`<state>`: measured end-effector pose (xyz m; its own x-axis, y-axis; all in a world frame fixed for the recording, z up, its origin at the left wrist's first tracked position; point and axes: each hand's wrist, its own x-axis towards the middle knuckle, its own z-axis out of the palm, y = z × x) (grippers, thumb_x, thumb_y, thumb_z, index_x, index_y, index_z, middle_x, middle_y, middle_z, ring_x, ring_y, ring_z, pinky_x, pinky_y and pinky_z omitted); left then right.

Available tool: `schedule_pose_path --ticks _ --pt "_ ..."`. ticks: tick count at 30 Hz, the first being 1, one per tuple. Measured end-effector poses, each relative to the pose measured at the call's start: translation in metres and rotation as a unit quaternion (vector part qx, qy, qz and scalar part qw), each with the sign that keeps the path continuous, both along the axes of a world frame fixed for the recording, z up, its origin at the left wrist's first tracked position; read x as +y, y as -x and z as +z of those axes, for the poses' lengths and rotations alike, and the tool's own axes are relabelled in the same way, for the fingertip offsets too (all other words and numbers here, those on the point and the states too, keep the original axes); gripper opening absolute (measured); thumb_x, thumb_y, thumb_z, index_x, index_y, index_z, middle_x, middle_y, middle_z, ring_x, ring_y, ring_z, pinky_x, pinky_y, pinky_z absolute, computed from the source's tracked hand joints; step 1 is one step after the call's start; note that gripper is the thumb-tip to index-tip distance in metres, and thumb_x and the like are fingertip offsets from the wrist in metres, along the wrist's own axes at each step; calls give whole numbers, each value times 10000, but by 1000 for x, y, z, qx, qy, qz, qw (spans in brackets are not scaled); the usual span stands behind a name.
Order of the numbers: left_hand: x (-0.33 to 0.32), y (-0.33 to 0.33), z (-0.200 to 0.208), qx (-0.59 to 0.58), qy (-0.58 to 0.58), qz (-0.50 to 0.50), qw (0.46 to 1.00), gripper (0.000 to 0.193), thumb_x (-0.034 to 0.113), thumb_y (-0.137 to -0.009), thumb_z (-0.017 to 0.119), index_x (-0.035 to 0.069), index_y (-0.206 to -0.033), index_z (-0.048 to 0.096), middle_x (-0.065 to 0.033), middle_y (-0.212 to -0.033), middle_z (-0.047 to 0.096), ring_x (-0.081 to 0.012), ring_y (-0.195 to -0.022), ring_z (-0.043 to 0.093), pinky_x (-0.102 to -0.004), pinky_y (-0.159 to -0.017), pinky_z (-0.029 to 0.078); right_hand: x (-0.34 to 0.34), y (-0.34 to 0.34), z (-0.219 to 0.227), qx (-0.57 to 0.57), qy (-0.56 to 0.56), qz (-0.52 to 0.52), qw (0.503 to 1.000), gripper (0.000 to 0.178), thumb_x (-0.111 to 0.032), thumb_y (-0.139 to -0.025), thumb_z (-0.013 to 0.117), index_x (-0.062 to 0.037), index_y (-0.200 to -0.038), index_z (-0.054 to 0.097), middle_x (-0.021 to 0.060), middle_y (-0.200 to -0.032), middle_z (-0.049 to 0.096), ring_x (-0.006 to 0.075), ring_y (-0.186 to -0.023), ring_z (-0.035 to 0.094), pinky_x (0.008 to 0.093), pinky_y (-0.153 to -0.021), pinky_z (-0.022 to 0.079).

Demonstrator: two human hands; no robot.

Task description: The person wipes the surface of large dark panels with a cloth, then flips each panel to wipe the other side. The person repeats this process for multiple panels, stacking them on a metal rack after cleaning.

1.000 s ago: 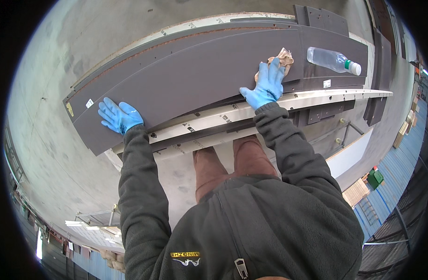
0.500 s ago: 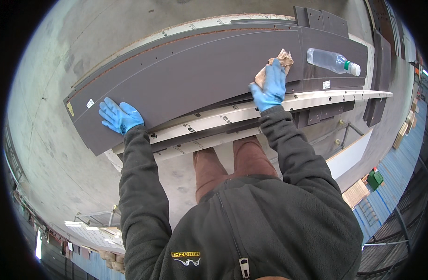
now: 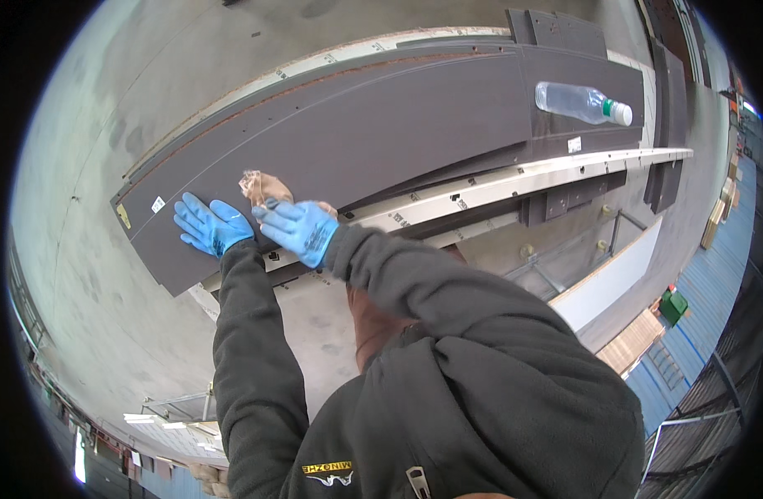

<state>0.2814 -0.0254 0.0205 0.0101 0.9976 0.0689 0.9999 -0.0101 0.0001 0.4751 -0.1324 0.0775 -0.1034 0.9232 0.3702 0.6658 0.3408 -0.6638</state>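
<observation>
Beige cloth [image 3: 263,188] under the right grip [image 3: 298,231], toward the left end of a long dark panel [image 3: 381,125].

The right grip, in a blue glove, has its fingers extended over the cloth's near edge; whether they pinch it or merely lie on it, I cannot tell. Just beside it, the blue-gloved left grip [image 3: 211,224] is spread wide and flat on the panel, holding nothing, with a small white label [image 3: 158,204] near its fingertips. A pale beam [image 3: 481,195] with black marks runs along the panel's near side. Well to the right, a clear bottle [image 3: 568,100] lies on its side, white cap [image 3: 622,114] pointing right.
</observation>
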Motion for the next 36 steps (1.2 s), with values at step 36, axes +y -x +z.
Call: schedule_pose_path --ticks 36 --pt "14 113 17 -196 -201 113 953 684 254 -956 647 -88 -1508 432 -321 -1576 402 -465 -1487 371 -550 -1247 298 57 -107 -16 -230 -70 -126 962 301 -123 -913 621 -69 -1203 676 233 -1474 567 423 -1370 545 514 -1075 506"
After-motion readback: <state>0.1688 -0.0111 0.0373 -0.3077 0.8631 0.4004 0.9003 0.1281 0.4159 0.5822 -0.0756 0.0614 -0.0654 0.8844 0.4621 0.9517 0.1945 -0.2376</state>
